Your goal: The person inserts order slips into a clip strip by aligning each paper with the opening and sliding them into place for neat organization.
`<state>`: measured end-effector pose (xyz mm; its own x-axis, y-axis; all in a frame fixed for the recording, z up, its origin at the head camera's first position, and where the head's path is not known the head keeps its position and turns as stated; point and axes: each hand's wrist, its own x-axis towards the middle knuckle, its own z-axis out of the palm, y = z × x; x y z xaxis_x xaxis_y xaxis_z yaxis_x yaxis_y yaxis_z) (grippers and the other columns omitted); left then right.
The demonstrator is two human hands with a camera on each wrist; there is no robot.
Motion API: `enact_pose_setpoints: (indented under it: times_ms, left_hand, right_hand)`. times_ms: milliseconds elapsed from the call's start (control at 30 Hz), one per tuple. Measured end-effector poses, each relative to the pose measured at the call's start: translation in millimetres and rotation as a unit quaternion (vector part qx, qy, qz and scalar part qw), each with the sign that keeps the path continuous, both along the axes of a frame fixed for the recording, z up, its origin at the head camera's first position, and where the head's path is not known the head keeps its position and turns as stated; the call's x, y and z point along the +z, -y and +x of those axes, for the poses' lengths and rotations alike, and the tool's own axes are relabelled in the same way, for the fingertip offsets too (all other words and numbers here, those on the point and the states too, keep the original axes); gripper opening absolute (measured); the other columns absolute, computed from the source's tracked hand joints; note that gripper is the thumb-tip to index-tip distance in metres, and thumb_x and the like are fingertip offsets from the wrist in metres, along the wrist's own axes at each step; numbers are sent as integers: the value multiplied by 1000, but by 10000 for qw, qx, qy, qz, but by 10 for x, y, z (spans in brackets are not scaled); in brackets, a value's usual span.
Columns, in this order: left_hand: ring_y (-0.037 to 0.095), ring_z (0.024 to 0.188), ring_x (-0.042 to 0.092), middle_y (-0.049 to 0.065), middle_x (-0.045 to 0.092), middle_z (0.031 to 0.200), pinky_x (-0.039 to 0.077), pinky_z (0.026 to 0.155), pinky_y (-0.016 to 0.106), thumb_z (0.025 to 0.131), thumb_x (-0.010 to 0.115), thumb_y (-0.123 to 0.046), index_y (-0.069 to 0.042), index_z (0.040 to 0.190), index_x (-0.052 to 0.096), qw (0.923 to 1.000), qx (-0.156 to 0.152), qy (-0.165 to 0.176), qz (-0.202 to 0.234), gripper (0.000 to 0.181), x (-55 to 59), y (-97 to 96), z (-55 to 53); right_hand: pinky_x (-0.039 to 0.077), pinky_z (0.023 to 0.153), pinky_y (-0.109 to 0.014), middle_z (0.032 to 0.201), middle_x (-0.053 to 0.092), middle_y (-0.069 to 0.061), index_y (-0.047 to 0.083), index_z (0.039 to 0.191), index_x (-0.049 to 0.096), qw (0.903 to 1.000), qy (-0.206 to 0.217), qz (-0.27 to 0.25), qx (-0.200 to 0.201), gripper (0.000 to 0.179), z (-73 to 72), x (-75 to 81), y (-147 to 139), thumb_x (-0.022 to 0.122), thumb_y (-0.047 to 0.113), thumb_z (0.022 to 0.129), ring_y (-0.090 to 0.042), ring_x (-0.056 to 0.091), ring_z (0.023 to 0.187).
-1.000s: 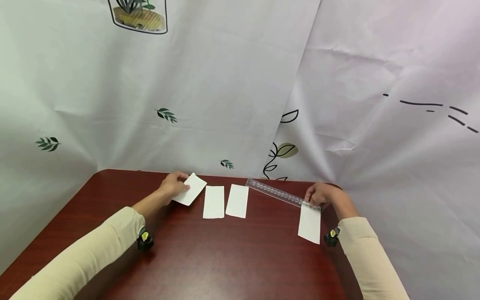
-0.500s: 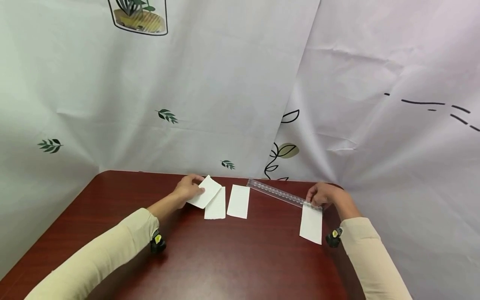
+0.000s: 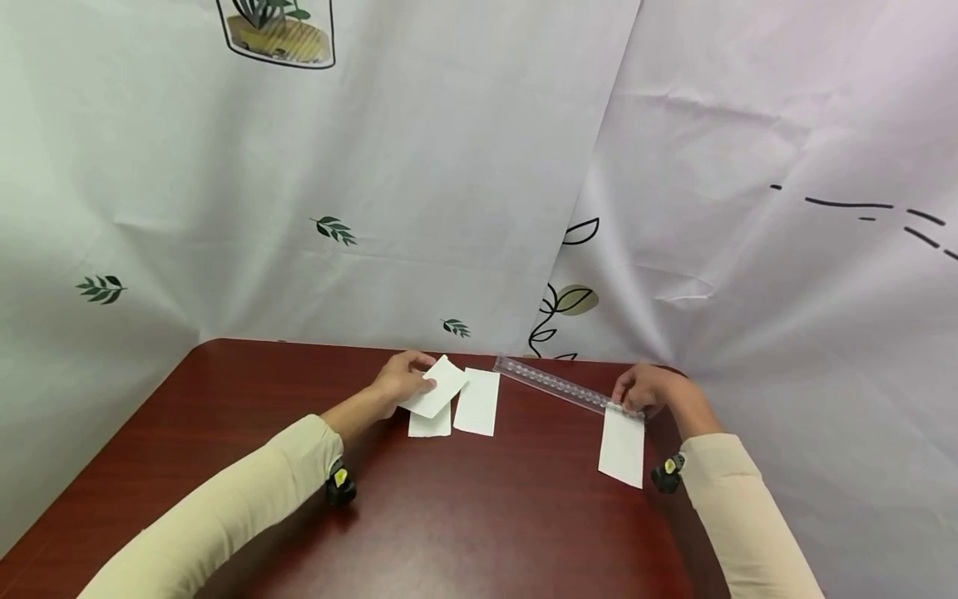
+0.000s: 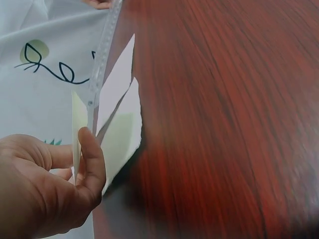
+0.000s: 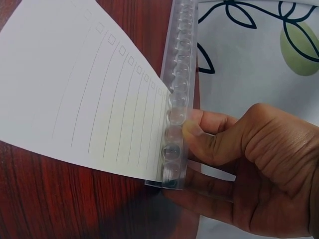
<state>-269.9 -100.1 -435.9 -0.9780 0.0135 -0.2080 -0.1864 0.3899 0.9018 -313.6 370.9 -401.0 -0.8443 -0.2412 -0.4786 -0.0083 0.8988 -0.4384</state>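
Fingers of your left hand [image 3: 400, 384] pinch a card [image 3: 446, 388] left of the clear strip [image 3: 554, 383]; those of your right hand [image 3: 645, 389] pinch the strip's near end, its length slanting away leftward across the bench [image 3: 494, 516].

One left hand [image 3: 402, 383], one right hand [image 3: 642, 389] are showing | four white cards [image 3: 476, 403] are showing | one clear strip [image 3: 554, 385], one table [image 3: 479, 516] are showing | two sleeves [image 3: 224, 499], two black wrist devices [image 3: 341, 491] are showing
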Motion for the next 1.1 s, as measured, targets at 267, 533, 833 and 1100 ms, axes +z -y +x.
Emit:
enact_pose_setpoints:
  times_ms: [267, 533, 833, 1100]
  left_hand:
    - [27, 102, 70, 20, 72, 122, 59, 77, 30, 103, 78, 0, -2, 144, 68, 9998, -62, 58, 153, 42, 15, -205, -10]
    - [29, 108, 67, 21, 71, 129, 58, 85, 33, 101, 79, -2, -3, 143, 70, 9998, -100, -85, 140, 43, -31, -315, -35]
    - [29, 110, 68, 17, 72, 126, 56, 92, 38, 101, 78, -4, -5, 139, 72, 9997, 67, 21, 230, 39, -39, -435, -89]
    - [35, 128, 65, 21, 68, 146, 55, 109, 48, 100, 78, -3, -5, 138, 73, 9994, 310, 141, 98, 38, -32, -644, -139]
  right_hand:
    - [62, 74, -37, 91, 70, -1, 10, 104, 79, 10000, -1, 74, -30, 18, 10, -9, 18, 68, -1, 94, -18, 63, 85]
    - [63, 77, -41, 94, 71, -5, 5, 107, 78, 9999, 88, -100, 13, 17, -5, -15, -10, 69, -2, 95, -19, 65, 85]
    - [63, 77, -40, 93, 72, -1, 5, 108, 79, 9997, 183, -152, 5, 18, -39, -12, -38, 69, -3, 95, -17, 65, 85]
    - [64, 79, -41, 93, 71, 0, 4, 109, 78, 9997, 174, -161, 11, 17, -31, 14, -30, 68, -2, 96, -17, 64, 88]
